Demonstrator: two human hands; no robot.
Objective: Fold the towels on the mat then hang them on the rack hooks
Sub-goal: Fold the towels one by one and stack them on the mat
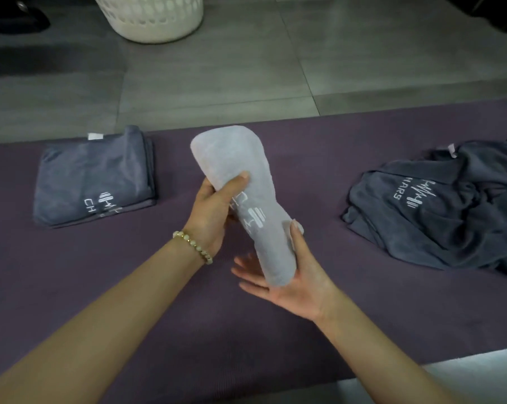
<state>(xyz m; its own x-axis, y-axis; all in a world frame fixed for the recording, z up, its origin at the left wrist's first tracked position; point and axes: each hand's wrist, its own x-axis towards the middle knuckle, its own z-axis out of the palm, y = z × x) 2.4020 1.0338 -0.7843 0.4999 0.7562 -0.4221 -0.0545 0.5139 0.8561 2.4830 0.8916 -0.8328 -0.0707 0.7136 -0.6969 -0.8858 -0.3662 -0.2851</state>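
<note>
A light grey folded towel (246,182) with a white logo is held up above the purple mat (129,301). My left hand (214,211) grips its middle, thumb across the front. My right hand (293,284) lies palm up under the towel's near end, fingers straight, thumb against its side. A dark grey towel (94,179) lies neatly folded on the mat at the left. Another dark grey towel (439,211) sits crumpled on the mat at the right. No rack or hooks are in view.
A white perforated laundry basket (150,16) stands on the grey tiled floor (246,68) beyond the mat. Dark objects sit at the far left and far right top corners. A pale strip shows at the bottom right edge.
</note>
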